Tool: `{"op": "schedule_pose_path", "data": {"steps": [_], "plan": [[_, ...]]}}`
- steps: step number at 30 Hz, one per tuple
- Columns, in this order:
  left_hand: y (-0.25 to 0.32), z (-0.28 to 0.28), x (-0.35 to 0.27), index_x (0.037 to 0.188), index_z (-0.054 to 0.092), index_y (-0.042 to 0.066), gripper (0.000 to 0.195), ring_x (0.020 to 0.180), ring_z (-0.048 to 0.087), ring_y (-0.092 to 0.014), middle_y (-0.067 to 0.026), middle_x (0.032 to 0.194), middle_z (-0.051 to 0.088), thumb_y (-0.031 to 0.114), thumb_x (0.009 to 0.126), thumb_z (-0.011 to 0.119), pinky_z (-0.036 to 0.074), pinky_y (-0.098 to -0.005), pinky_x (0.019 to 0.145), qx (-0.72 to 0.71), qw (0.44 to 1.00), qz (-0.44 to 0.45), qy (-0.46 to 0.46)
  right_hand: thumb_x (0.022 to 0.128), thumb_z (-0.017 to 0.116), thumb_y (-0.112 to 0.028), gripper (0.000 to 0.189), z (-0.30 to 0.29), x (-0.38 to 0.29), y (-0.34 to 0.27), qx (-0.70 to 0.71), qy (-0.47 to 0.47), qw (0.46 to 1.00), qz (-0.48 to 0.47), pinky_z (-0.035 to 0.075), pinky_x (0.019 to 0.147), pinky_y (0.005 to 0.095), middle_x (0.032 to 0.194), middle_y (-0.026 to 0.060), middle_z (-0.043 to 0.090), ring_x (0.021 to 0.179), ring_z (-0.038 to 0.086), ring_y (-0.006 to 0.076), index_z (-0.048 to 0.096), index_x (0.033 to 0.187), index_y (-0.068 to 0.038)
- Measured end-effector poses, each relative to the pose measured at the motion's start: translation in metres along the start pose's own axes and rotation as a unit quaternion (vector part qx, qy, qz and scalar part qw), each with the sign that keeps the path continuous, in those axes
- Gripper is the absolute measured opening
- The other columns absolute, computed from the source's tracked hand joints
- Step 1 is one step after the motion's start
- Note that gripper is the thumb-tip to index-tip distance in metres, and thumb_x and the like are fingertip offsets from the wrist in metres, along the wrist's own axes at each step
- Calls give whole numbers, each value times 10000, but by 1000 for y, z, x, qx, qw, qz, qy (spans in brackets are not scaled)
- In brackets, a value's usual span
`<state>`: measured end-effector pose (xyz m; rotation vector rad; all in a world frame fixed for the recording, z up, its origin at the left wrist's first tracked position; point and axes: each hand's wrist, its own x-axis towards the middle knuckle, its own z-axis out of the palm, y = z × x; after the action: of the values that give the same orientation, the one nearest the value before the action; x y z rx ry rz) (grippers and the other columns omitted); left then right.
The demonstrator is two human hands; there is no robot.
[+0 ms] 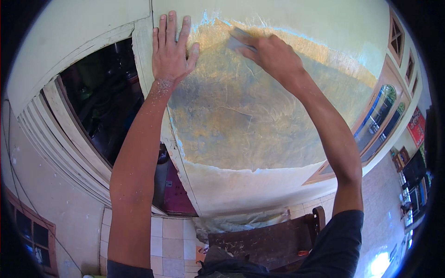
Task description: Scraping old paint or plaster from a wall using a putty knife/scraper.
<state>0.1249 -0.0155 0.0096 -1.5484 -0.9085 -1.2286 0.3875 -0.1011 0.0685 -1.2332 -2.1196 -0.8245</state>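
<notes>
My left hand point(172, 52) presses on the wall beside the door frame, palm down and fingers spread, with pale flecks on the wrist. My right hand point(274, 52) grips a flat scraper-like tool point(240, 41), blurred, against the upper edge of the bare patch. The patch point(229, 114) is a large mottled brown and grey area with ragged light-blue edges, and pale green paint point(299, 17) surrounds it. The tool's handle is mostly hidden by my fingers.
A doorway point(104, 93) with a pale wooden frame is at left. Below are a dark wooden bench point(267, 239), a crumpled sheet point(240, 222) and floor tiles point(172, 243). Wood-framed windows point(379, 118) are at right. Cables point(31, 205) hang at far left.
</notes>
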Motion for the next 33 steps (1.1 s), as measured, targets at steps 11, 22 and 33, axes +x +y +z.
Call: {"op": "schedule_pose_path", "data": {"steps": [11,22,33], "plan": [[0,0,-1,1630,334,164,687,1571,201,-384,-173,1702,224,359,1013,565,188,-554,1258,-8,1000,10,5,1014,599,-465,447,5,-5,1,-17,-18,1000,13,609,798,501,975,215,726,923,724,408,702,1247,-98],[3,-2,-2,1620,357,183,708,1572,196,-382,-177,1699,222,390,984,589,186,-555,1264,-5,1000,6,-12,1016,593,-461,442,-2,-7,-4,-7,-23,999,25,604,828,497,1023,211,726,979,716,399,688,1310,-146],[3,-3,-3,1618,362,181,717,1570,201,-384,-186,1695,226,400,977,597,184,-562,1261,-12,1000,4,-12,1019,569,-485,453,-1,-5,-4,-24,-39,999,21,608,812,490,1001,190,738,943,727,380,663,1361,-203]]}}
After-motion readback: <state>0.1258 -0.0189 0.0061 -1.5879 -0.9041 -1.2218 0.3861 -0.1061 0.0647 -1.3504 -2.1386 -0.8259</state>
